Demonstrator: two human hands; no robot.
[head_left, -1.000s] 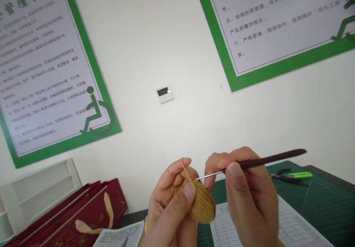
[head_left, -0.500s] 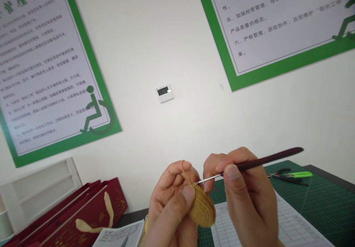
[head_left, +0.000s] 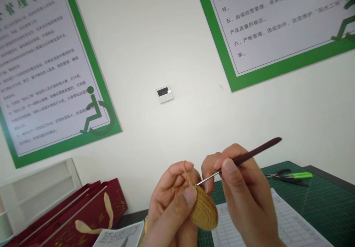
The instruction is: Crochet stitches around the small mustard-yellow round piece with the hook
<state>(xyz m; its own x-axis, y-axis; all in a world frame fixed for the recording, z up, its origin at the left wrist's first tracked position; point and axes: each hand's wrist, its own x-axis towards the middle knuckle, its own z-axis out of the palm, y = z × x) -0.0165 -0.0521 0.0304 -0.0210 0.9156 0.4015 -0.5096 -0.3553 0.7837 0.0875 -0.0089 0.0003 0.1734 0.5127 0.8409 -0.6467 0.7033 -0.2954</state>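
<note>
My left hand (head_left: 173,202) pinches a mustard-yellow crocheted piece (head_left: 205,210), rounded and ridged, at its upper left edge. A strand of the same yarn (head_left: 186,171) runs from that edge up over my left index finger. My right hand (head_left: 244,188) is closed around the dark maroon handle of a crochet hook (head_left: 257,151), held like a pen. The hook's thin metal shaft points down to the left, and its tip meets the top edge of the piece near my left thumb. Whether the tip is inside a stitch is too small to tell.
A green cutting mat (head_left: 310,206) covers the table, with a printed sheet (head_left: 294,224) under my right hand. Pliers (head_left: 285,176) and a bright green tool (head_left: 301,175) lie behind. Maroon gift bags (head_left: 91,210) and a booklet (head_left: 119,236) are at left; framed posters hang on the wall.
The crochet hook's handle end has swung left and up, so the hook slants more steeply. My right hand has shifted slightly left. The crocheted piece has turned a little and moved slightly right.
</note>
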